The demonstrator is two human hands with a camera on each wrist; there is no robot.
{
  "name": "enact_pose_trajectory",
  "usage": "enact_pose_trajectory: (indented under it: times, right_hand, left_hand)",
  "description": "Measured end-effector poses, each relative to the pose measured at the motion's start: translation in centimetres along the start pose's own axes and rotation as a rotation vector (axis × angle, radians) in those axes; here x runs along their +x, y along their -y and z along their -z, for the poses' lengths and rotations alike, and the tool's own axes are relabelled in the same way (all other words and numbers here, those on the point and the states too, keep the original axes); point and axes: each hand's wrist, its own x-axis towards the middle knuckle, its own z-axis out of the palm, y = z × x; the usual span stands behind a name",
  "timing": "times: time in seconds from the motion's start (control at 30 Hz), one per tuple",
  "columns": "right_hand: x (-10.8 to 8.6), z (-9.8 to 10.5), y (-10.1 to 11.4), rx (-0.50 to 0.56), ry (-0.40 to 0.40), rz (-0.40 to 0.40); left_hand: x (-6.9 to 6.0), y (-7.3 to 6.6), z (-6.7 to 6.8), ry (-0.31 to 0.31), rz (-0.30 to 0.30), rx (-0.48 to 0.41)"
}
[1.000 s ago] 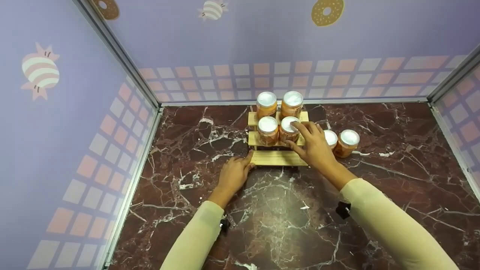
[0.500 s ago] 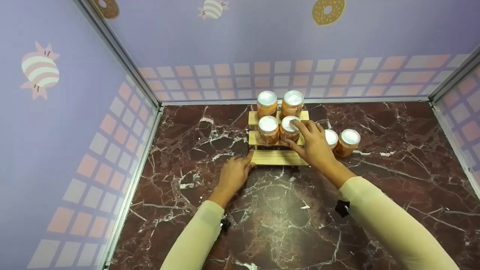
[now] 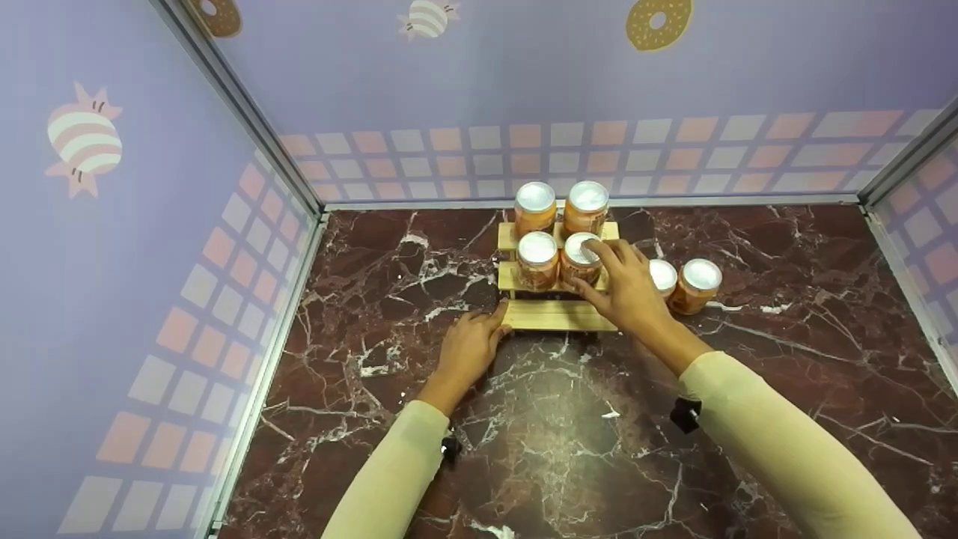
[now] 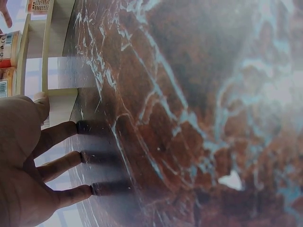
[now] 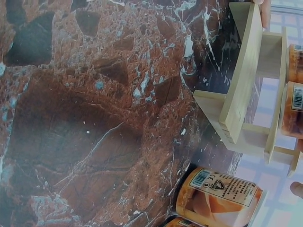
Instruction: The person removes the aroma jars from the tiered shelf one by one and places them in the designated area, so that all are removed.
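A tiered wooden stand (image 3: 557,316) on the marbled tabletop bears orange cans with silver tops. Two stand on its top tier, a left can (image 3: 535,206) and a right can (image 3: 586,206); two more are on the middle tier. My right hand (image 3: 632,296) grips the right-hand middle can (image 3: 580,269), its index finger over the lid and thumb low on the front. Beside it is the left middle can (image 3: 537,269). My left hand (image 3: 465,348) rests at the bottom step's left end. In the left wrist view, its extended fingertips (image 4: 73,158) touch the tabletop.
Right of the stand, two more cans stand on the tabletop: one (image 3: 662,275) partly behind my right hand and another can (image 3: 696,288) beside it. A patterned purple wall (image 3: 419,82) rises close behind the stand, with side walls left and right.
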Motion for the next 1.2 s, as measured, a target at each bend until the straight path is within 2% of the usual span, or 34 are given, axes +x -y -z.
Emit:
enact_pose_trajectory:
  times: [0.07,0.13,0.27,0.43,0.7,0.87,0.93,1.0,1.03,1.1,1.17,1.2]
  right_hand:
    - [-0.1,0.1,0.0,0.002,-0.008,0.006]
    - [-0.1,0.2,0.0,0.006,-0.013,0.005]
    - [-0.4,0.5,-0.1,0.015,-0.02,0.004]
    - [-0.7,1.0,-0.4,0.02,-0.05,0.031]
    - [-1.2,2.0,-0.8,0.007,-0.057,0.033]
    - [-1.6,2.7,-1.3,-0.006,-0.06,0.034]
    - [-1.8,3.0,-1.5,-0.012,-0.057,0.03]
    - [-2.0,3.4,-1.6,-0.018,-0.056,0.025]
    - [-2.1,3.6,-1.7,-0.022,-0.054,0.021]
    - [-2.3,3.9,-1.9,-0.028,-0.051,0.02]
    - [-2.6,4.2,-2.1,-0.034,-0.057,0.025]
    - [-2.7,4.3,-2.2,-0.036,-0.061,0.029]
  left_hand:
    - [-0.1,-0.5,0.6,0.003,0.0,0.004]
    - [0.0,-0.2,0.2,0.004,0.007,0.001]
    - [0.3,1.5,-2.4,-0.025,-0.002,0.056]
    - [0.5,2.2,-3.4,-0.023,-0.004,0.039]
    - [0.4,1.8,-2.7,0.007,0.02,0.005]
    - [0.4,2.4,-3.5,-0.008,0.005,0.045]
    - [0.2,1.1,-1.6,0.004,0.007,0.044]
    - [0.2,1.0,-1.5,-0.007,-0.004,0.054]
    - [0.0,0.4,-0.4,-0.006,-0.009,0.062]
    - [-0.1,0.1,-0.1,-0.022,-0.011,0.043]
    - [0.1,1.4,-2.0,-0.044,-0.02,0.054]
    - [0.2,1.4,-1.9,-0.042,-0.015,0.055]
